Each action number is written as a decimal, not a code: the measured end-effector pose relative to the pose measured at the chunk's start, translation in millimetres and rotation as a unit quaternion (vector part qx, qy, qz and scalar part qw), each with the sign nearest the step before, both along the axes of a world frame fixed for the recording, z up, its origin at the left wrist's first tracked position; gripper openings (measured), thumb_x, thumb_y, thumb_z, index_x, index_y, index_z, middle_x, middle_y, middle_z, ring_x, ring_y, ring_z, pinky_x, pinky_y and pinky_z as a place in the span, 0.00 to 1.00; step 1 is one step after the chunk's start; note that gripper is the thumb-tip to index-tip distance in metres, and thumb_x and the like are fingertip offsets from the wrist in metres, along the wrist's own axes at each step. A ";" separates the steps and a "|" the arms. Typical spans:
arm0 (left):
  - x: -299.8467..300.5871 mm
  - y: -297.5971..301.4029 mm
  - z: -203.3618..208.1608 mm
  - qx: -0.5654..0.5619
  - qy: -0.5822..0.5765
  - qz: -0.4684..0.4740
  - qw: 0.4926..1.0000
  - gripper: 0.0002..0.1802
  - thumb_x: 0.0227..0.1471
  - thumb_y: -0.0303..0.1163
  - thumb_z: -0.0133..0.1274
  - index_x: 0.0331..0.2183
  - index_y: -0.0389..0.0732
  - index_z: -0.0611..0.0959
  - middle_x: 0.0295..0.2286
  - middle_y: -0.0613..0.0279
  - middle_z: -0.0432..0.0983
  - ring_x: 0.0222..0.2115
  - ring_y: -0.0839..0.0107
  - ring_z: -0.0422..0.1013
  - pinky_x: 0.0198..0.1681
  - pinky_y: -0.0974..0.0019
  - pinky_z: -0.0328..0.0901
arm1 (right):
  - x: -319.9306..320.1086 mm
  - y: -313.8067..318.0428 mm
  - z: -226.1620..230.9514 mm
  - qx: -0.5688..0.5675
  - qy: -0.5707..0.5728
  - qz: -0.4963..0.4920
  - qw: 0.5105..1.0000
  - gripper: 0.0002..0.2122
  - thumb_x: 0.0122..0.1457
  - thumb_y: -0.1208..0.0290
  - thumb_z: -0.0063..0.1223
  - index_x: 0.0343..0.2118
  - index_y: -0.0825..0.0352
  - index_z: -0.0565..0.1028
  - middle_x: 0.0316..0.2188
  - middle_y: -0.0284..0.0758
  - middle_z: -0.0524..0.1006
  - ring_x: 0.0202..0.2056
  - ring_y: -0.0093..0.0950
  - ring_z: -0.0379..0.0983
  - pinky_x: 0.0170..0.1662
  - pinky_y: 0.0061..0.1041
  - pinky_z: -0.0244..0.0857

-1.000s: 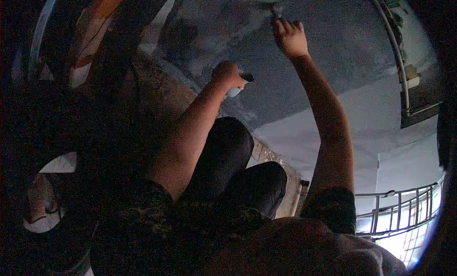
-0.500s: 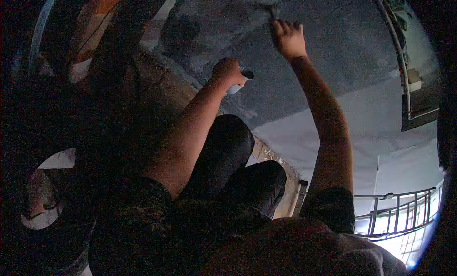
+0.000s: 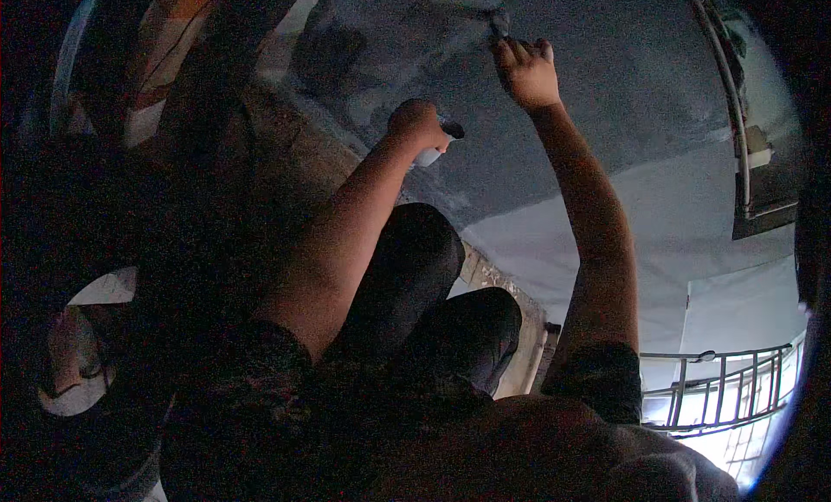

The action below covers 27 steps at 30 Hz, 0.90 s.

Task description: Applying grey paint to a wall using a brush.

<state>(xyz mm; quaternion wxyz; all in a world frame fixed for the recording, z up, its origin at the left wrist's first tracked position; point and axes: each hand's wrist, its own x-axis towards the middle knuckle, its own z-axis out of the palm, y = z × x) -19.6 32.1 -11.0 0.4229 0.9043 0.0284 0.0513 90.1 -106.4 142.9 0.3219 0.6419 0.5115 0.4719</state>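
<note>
My right hand [image 3: 525, 71] is stretched out against a dark grey wall [image 3: 606, 61] and closed around a small tool [image 3: 498, 22] whose tip touches the wall surface. My left hand [image 3: 415, 125] hangs lower and nearer, gripping a small pale container with a dark cap [image 3: 437, 143]. Both forearms reach up from the lower edge. My knees in dark trousers [image 3: 415, 268] are bent beneath the arms. The scene is dim and the tool's kind is hard to tell.
A rough masonry ledge [image 3: 511, 303] runs along the foot of the wall. A pale painted area [image 3: 658, 216] covers the wall's lower part. A pipe [image 3: 731, 95] and a boxy fitting are at the right. A metal railing [image 3: 727, 385] with daylight stands at lower right.
My right hand with the tool has slid a little up along the wall. The left hand holds the container in much the same place.
</note>
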 end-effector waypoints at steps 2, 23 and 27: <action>-2.0 2.1 -0.4 0.003 0.013 0.001 1.000 0.30 0.21 0.38 0.68 0.34 0.33 0.83 0.33 0.43 0.78 0.35 0.54 0.76 0.39 0.57 0.70 | -7.5 4.3 -1.8 0.051 0.030 -0.013 0.998 0.16 0.52 0.68 0.50 0.45 0.61 0.70 0.36 0.32 0.76 0.39 0.32 0.73 0.47 0.46 0.58; 3.0 2.1 -3.5 0.011 0.022 0.010 1.000 0.28 0.24 0.38 0.69 0.33 0.34 0.83 0.35 0.43 0.77 0.37 0.54 0.75 0.41 0.58 0.70 | -3.4 2.9 -37.6 0.075 0.063 -0.073 0.992 0.16 0.57 0.64 0.47 0.48 0.56 0.69 0.40 0.29 0.75 0.39 0.30 0.74 0.52 0.57 0.49; 8.9 4.4 -9.8 0.029 0.026 -0.008 0.999 0.29 0.24 0.38 0.69 0.33 0.34 0.83 0.35 0.42 0.77 0.37 0.54 0.75 0.41 0.58 0.70 | -0.8 -1.0 -57.1 0.036 0.059 -0.057 0.996 0.16 0.56 0.64 0.48 0.48 0.55 0.69 0.40 0.28 0.75 0.39 0.29 0.74 0.51 0.58 0.48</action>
